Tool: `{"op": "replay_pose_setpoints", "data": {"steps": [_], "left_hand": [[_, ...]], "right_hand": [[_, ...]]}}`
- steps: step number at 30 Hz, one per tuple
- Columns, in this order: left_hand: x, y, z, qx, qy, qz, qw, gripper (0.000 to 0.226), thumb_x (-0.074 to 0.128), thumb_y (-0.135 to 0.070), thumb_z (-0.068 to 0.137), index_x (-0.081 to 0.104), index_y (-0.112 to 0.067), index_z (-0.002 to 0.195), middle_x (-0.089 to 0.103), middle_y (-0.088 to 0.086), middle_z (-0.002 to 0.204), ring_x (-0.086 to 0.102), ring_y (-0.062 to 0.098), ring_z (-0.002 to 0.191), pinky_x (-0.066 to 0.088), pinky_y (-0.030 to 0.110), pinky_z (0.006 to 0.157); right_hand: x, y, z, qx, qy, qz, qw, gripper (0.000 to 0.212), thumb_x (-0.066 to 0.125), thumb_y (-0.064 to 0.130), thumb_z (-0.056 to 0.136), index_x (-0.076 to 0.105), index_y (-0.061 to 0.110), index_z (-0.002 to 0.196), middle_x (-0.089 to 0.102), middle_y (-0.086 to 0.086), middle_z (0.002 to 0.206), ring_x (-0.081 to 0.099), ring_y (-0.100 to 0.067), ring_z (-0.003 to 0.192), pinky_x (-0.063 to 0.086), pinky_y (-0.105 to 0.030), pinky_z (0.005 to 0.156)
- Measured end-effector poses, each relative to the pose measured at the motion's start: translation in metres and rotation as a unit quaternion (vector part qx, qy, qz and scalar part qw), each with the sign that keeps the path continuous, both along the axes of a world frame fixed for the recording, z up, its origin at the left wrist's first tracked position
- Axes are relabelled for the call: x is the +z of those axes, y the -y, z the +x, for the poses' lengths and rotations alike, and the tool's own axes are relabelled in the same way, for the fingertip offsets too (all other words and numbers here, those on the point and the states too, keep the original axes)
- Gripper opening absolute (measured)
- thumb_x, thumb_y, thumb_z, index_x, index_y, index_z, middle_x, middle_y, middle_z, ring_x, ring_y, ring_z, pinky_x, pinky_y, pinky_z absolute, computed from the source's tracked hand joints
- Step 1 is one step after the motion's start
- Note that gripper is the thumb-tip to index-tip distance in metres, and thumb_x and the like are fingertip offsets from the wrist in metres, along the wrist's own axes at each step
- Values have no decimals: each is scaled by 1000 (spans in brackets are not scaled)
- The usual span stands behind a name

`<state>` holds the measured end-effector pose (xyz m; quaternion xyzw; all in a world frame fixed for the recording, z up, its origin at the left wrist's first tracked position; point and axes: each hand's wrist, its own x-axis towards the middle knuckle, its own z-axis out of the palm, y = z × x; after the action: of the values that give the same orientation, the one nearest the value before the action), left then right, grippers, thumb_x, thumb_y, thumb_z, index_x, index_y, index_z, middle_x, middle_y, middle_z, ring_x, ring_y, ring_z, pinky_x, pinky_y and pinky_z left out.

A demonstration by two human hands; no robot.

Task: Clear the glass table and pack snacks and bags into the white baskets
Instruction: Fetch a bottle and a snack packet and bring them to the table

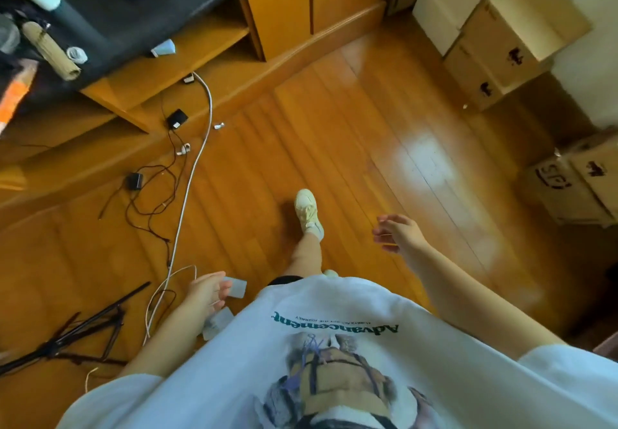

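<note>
I look straight down at a wooden floor (334, 134) while walking, one foot in a pale shoe (307, 207) ahead of me. My left hand (207, 291) hangs by my hip and holds small whitish packets (238, 287); more of the same pale material (217, 323) shows below the hand. My right hand (398, 231) swings out to the right with loosely curled fingers and holds nothing. No glass table or white basket is in view.
Cables and a white cord (190, 174) with black adapters (177, 118) lie on the floor at left. A folded black tripod (83, 331) lies lower left. A wooden cabinet (284, 7) stands ahead; cardboard boxes (495, 43) are stacked at right.
</note>
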<state>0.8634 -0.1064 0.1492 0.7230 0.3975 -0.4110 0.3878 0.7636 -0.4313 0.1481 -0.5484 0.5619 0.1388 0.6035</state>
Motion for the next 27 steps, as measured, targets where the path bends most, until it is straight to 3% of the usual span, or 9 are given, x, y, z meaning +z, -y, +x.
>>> {"op": "replay_pose_setpoints", "data": {"steps": [3,7,8,10,14,19,21,24,27], "left_hand": [[-8,15,40,39,-11,-9,999,36,46,-17,97,49,-4,131,61,9,93,52,13,70,38,25,64],[-13,57,113,42,-10,-29,999,36,47,-19,97,49,-4,129,63,14,111,54,17,76,42,27,71],[-13,71,132,34,-7,-34,999,36,47,-20,96,50,-5,129,63,11,105,54,16,75,41,26,70],[-11,105,173,4,8,-45,999,33,47,-21,96,52,-8,126,63,5,90,54,12,71,40,25,65],[-2,185,247,-90,65,-61,992,25,49,-20,95,59,-13,118,66,5,98,59,16,85,46,24,66],[12,276,310,-187,84,-131,970,15,49,-23,96,59,-21,107,63,-6,85,59,8,78,46,20,60],[12,302,329,-209,72,-152,963,15,47,-23,96,59,-20,107,64,-3,88,58,8,75,46,19,62],[9,335,362,-223,60,-159,960,18,45,-22,97,59,-18,109,64,-1,87,56,8,71,45,20,62],[5,357,402,-196,46,-136,970,22,46,-20,97,59,-16,113,64,-2,84,56,9,71,44,21,64]], "right_hand": [[1,27,48,10,6,-1,1000,9,46,13,96,54,10,99,59,-4,76,58,-15,68,47,-25,60],[-1,69,95,-14,-16,3,1000,8,47,10,94,55,11,97,59,-5,74,58,-17,65,45,-25,60],[0,79,104,-20,-26,2,999,9,47,9,93,55,12,96,59,-5,73,58,-17,64,44,-26,60],[1,98,118,-33,-38,1,999,9,48,7,92,55,12,95,59,-6,72,57,-18,61,42,-26,59],[1,129,143,-79,-67,7,995,13,48,6,91,55,16,85,56,-7,69,56,-17,54,41,-25,55],[-6,167,184,-108,-108,1,988,13,47,8,91,54,18,86,57,-5,69,58,-9,40,40,-23,55],[-12,185,207,-114,-115,7,987,10,48,9,91,54,17,91,57,-6,69,55,-4,32,39,-23,55],[-20,217,249,-116,-122,18,986,14,50,8,92,55,10,105,58,-7,70,59,-9,37,42,-26,55],[-22,254,303,-99,-121,22,987,19,50,7,91,55,7,110,61,-6,62,56,-7,33,45,-19,40]]}}
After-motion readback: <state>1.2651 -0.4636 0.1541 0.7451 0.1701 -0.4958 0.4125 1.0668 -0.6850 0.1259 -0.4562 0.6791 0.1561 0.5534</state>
